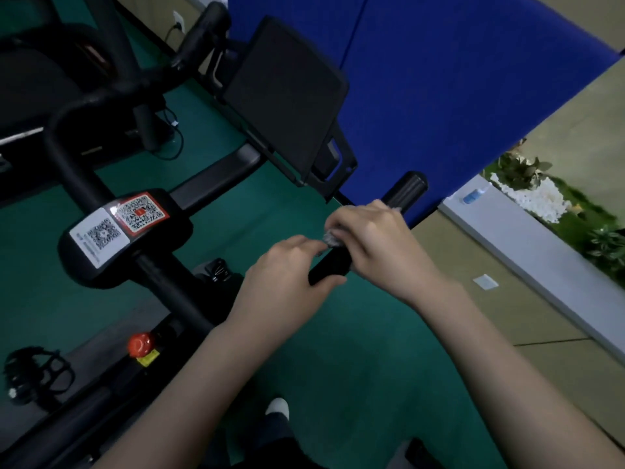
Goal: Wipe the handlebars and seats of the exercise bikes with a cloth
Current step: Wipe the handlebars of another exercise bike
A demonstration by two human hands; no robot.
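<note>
Left of the handlebar (329, 269) sits the bike's centre block with its code stickers (118, 228). Next along the handlebar, the left hand (287, 265) reaches in from below with a straight wrist. Its fingers lie close together over the top of the handlebar and the thumb curls underneath, so it grips the handlebar itself, fingertips just touching the cloth (333, 239).

The cloth is a small grey wad on the handlebar, mostly hidden and showing only between the two hands. It looks soft, light and limp, so it would likely bunch or slide unless wrapped round the handlebar and squeezed. The handlebar looks stiff, fixed and probably rubbery, a firm thing to press against.

Right of the cloth, the right hand (375, 238) arches over the handlebar, knuckles up. Its fingers are curled close together and clamp the cloth against it. Beyond that hand the handlebar's tip pokes out uncovered.
</note>
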